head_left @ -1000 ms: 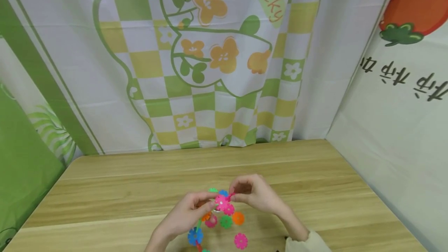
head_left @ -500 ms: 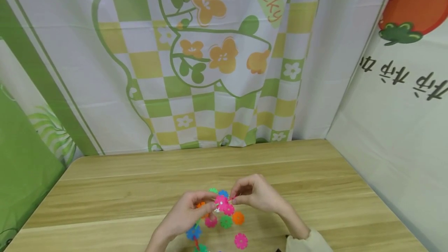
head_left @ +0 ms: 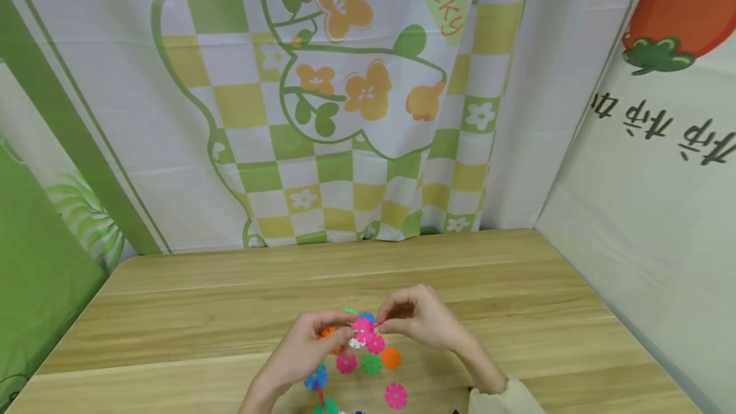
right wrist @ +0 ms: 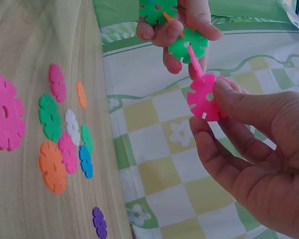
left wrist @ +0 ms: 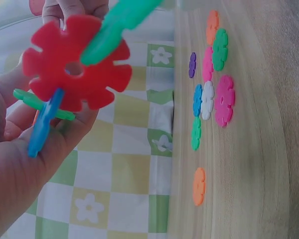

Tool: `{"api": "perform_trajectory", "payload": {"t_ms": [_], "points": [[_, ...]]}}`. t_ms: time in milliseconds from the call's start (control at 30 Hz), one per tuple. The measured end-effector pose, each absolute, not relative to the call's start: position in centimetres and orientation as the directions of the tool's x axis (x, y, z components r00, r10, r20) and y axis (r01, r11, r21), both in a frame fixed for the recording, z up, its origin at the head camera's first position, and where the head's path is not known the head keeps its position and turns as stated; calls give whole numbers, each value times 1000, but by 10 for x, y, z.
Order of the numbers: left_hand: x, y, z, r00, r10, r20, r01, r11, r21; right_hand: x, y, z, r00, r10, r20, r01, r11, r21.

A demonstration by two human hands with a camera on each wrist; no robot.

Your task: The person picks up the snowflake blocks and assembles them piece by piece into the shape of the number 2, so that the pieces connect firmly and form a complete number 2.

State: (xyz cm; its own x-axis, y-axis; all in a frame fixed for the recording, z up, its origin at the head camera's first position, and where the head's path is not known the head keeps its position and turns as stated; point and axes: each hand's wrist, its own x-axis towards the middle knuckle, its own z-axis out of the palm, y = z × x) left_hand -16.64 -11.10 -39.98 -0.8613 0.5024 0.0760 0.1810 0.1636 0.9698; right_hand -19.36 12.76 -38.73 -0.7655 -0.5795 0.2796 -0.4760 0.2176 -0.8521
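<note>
In the head view both hands meet above the wooden table. My left hand (head_left: 301, 347) holds a chain of slotted flower-shaped plastic discs. A green disc (right wrist: 178, 50) of it shows at the left fingers in the right wrist view. The chain's other end hangs toward the body, with a red disc (left wrist: 42, 57), a blue disc (left wrist: 40, 134) and a green one (left wrist: 120, 31) slotted together in the left wrist view. My right hand (head_left: 422, 318) pinches a pink disc (right wrist: 198, 94) between thumb and fingers. Another pink disc (right wrist: 195, 63), seen edge-on, links it to the green disc.
Loose discs lie flat beneath the hands, among them a pink one (head_left: 395, 395), an orange one (head_left: 391, 358), a green one (head_left: 371, 363) and a purple one (left wrist: 192, 64). A checked curtain (head_left: 345, 177) hangs behind the table (head_left: 201, 312), and a white cloth (head_left: 650, 222) borders its right.
The hanging end of the chain has shifted up and slightly left, bringing more of its green disc into view. My left hand has moved slightly; the right keeps its pinch in nearly the same place.
</note>
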Motion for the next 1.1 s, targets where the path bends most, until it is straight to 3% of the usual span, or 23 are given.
{"api": "perform_trajectory", "payload": {"t_ms": [233,1100], "points": [[-166,-112,-399,-859,507,68,163,144,976,-192,125,-389,-784,-541,305,-483,222,-847],[-165,-109,-397,-876,479,65,121,87,989,-193,119,-393,-747,-471,470,-622,242,-745]]}}
